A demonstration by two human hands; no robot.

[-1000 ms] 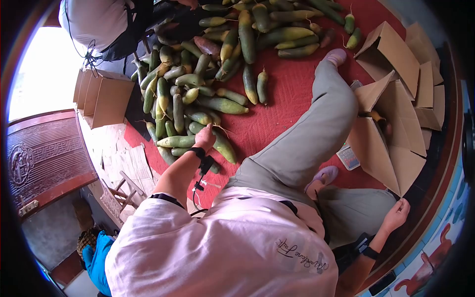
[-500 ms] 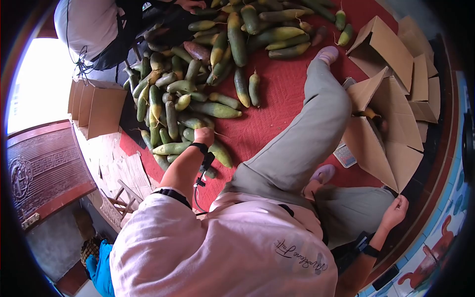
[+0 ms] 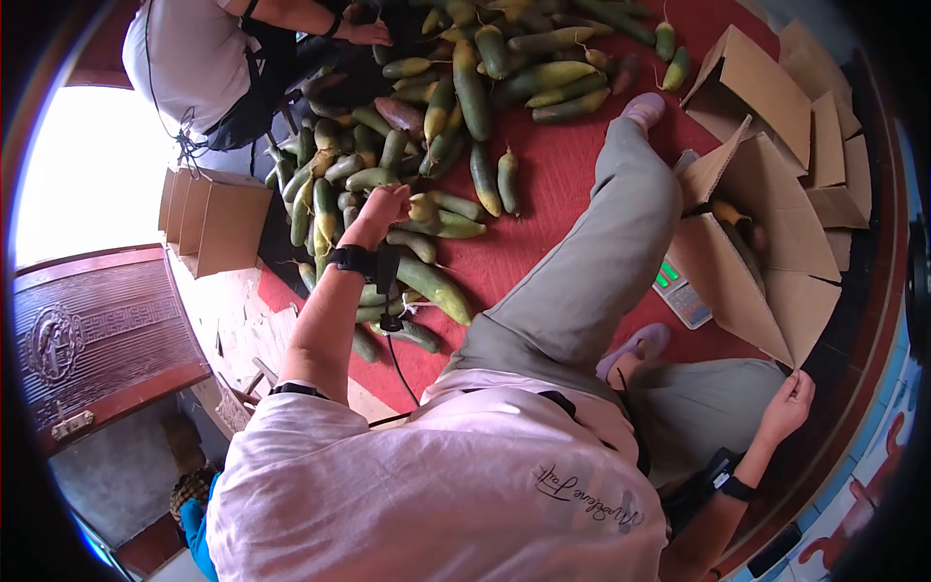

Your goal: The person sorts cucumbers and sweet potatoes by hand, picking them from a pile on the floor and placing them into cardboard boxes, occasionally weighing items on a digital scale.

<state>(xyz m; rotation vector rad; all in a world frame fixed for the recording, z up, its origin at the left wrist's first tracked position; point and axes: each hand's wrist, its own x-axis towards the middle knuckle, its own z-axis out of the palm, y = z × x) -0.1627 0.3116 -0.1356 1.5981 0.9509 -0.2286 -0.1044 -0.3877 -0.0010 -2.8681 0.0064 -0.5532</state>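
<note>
My left hand (image 3: 387, 202) reaches over a large pile of green radishes (image 3: 472, 89). Its fingers are closed at the tip of a green radish with a yellowish end (image 3: 423, 210). Part of that radish's outline is lost among the others. At the right, my right hand (image 3: 793, 400) pinches the lower corner of a flap of an open cardboard box (image 3: 776, 209). Some radishes lie inside this box, partly hidden by its flaps. A scale (image 3: 683, 297) with a lit green display is on the red carpet beside the box.
At the upper left a co-worker (image 3: 189, 63) reaches a hand (image 3: 367, 33) to the pile. More cardboard boxes stand at the upper right (image 3: 756, 92) and left (image 3: 225, 221). My bent legs (image 3: 582, 262) extend between the pile and the open box.
My left hand has moved up and away from me over the pile, with fingers now at a yellowish radish end. The co-worker's arm shows more. The scale's lit display has come into view.
</note>
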